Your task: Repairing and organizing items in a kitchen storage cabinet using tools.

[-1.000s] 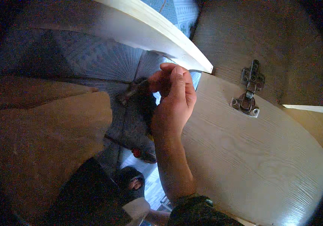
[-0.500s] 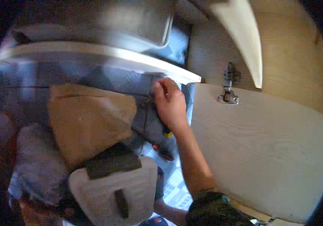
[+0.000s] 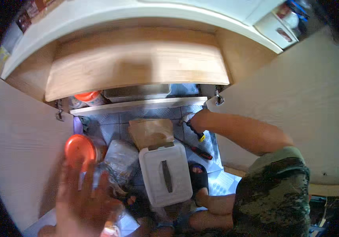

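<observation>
The left hand [image 3: 83, 200], spread wide, has an orange lid [image 3: 78, 150] just beyond. Beside the right hand [image 3: 196, 120], grip unclear: a black-and-yellow handle [image 3: 196, 133].

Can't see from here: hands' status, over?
Left hand open, blurred, near orange lid. Right hand at yellow-ended tool, grip unclear. White box possibly in the way.

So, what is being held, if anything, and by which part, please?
The left hand seems empty; whether the right hand holds the yellow-ended tool cannot be told.
</observation>
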Available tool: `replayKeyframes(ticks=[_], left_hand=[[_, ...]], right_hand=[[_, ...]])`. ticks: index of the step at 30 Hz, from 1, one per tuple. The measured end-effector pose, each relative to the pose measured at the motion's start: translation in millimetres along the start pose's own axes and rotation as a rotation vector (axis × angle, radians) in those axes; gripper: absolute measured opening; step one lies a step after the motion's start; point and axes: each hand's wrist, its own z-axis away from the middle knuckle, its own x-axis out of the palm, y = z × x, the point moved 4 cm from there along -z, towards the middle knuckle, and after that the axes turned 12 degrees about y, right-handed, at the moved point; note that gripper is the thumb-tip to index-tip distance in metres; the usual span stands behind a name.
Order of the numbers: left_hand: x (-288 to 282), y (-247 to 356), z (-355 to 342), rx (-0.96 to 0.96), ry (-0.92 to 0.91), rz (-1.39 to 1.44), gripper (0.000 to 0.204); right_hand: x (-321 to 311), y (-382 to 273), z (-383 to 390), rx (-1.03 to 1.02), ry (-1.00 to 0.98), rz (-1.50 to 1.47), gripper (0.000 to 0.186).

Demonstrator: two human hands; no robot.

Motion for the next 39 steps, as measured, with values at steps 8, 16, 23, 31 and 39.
replayKeyframes(ticks=[8, 16, 23, 31, 39], left_hand=[[38.4, 61.6, -10.9, 0.424, -0.152, -0.042, 0.045], [176.4, 36.2, -44.5, 0.141, -0.350, 0.309, 0.020], [326.1, -9.8, -99.0, -0.924, -0.362, 1.089, 0.037], [397.2, -50.9, -84.0, -0.955, 0.414, 1.129, 0.028], [259.7, -34.3, -77.4, -1.188, 0.470, 1.446, 0.029]], right_hand=[[71.4, -22.3, 14.2, 0.212, -0.037, -0.143, 0.023], [99.9, -52.1, -4.5, 0.676, 0.589, -0.658, 0.025], [102.5, -60.6, -97.1, 0.546, 0.439, -1.769, 0.036], [15.9, -72.8, -88.7, 0.388, 0.724, -1.790, 0.047], [-50.8, -58.2, -54.0, 0.400, 1.358, -1.168, 0.033]])
